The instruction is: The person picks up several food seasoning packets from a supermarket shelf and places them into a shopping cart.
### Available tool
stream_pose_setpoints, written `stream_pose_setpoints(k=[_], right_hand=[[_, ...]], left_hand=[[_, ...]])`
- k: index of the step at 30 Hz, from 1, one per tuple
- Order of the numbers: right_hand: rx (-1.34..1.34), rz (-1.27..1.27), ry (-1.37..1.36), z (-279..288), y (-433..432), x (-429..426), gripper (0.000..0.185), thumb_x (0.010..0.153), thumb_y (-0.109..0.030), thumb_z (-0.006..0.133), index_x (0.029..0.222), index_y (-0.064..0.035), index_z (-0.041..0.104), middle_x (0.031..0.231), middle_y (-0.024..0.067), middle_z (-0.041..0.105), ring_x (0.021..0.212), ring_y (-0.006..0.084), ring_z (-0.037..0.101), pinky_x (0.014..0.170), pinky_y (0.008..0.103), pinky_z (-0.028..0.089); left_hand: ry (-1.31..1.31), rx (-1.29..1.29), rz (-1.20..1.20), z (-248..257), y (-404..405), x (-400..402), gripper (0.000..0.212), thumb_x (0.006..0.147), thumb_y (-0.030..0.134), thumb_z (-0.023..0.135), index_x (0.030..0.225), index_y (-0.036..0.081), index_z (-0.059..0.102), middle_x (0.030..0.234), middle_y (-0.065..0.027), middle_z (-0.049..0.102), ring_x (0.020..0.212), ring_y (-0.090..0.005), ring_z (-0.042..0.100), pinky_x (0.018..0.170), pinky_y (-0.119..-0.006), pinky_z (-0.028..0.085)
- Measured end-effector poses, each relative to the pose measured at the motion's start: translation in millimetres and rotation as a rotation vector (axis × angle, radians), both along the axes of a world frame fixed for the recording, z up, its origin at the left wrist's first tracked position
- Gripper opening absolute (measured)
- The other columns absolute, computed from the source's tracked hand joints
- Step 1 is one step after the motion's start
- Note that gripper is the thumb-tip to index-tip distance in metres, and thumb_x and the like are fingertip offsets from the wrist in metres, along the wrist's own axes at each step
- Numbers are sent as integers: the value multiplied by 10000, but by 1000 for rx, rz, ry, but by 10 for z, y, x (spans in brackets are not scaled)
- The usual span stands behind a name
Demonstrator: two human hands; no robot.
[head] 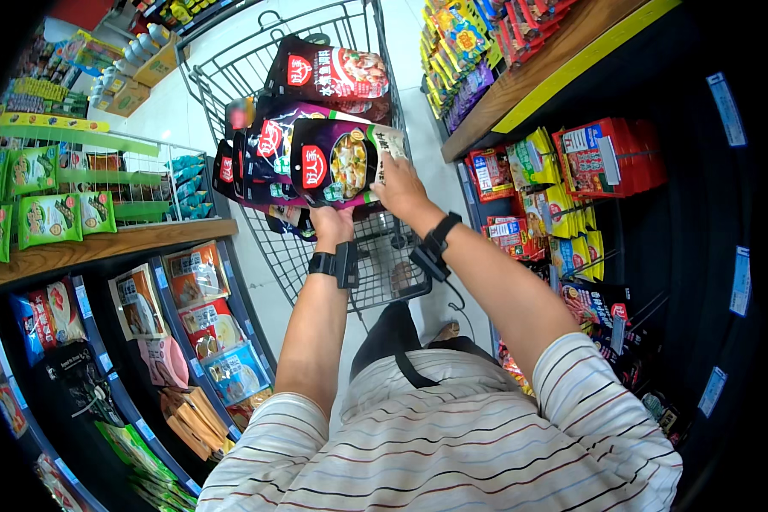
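My left hand [331,224] and my right hand [403,187] hold a purple-and-black seasoning pouch [342,160] over the shopping cart. The left hand grips its near edge from below, and the right hand has its right end. A bowl of food is printed on the pouch, along with a red logo. Beneath and left of it lie similar purple pouches [265,153], partly covered. Farther up in the cart rests a black pouch [333,70] with a red logo and a picture of a dish. Whether my left hand also touches a pouch underneath cannot be seen.
The wire shopping cart [384,256] stands right before me. On the right, red seasoning packets [605,157] and yellow packets [566,211] hang on hooks under a wooden shelf edge [537,77]. Green snack bags [50,219] line the left shelf, with bottles [131,54] on cartons behind.
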State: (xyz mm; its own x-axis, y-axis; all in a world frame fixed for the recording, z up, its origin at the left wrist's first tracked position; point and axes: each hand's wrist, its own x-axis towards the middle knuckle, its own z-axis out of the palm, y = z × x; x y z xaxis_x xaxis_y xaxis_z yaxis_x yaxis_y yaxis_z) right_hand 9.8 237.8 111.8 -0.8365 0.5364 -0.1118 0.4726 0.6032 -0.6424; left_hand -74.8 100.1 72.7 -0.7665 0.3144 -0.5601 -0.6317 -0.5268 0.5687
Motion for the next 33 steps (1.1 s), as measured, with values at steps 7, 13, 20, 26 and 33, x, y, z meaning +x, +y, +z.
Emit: stream_pose_setpoints(k=[7, 13, 20, 26, 33], right_hand=[[-578, -139, 10, -223, -20, 293, 838, 865, -330, 672, 1509, -36, 225, 1232, 273, 588, 1105, 314, 616, 897, 392, 502], [-1116, -259, -23, 62, 12, 138, 925, 884, -381, 680, 1564, -132, 104, 1301, 181, 534, 1115, 277, 575, 862, 406, 528], [-1125, -278, 137, -11, -61, 87, 854, 926, -346, 639, 1567, -138, 112, 1314, 149, 525, 1154, 267, 542, 930, 398, 485], [-1139, -212, 121, 137, 176, 8, 791, 943, -313, 598, 1558, -111, 145, 1363, 173, 484, 1215, 299, 521, 980, 410, 465], [-1235, -138, 72, 356, 138, 476, 745, 952, -343, 606, 1519, -42, 229, 1357, 202, 493, 1130, 309, 609, 885, 388, 537]], left_hand=[[92, 151, -476, 770, -4, 185, 880, 919, 747, 342, 1497, 86, 280, 1423, -175, 468, 1210, -364, 548, 916, -535, 517], [447, -409, -787, 1149, -27, -57, 788, 950, 615, 482, 1452, 22, 348, 1364, -159, 503, 1220, -304, 528, 927, -473, 515], [556, -450, -486, 1211, 226, -248, 387, 1005, 280, 500, 1108, -85, 576, 925, -101, 622, 744, -181, 655, 618, -298, 617], [390, -514, -392, 781, 171, -649, 380, 987, 282, 505, 1015, -90, 574, 764, -69, 561, 656, -199, 644, 636, -373, 639], [288, -681, -700, 685, 86, -755, 553, 935, 527, 571, 1105, 3, 622, 932, -111, 703, 786, -214, 719, 572, -284, 568]])
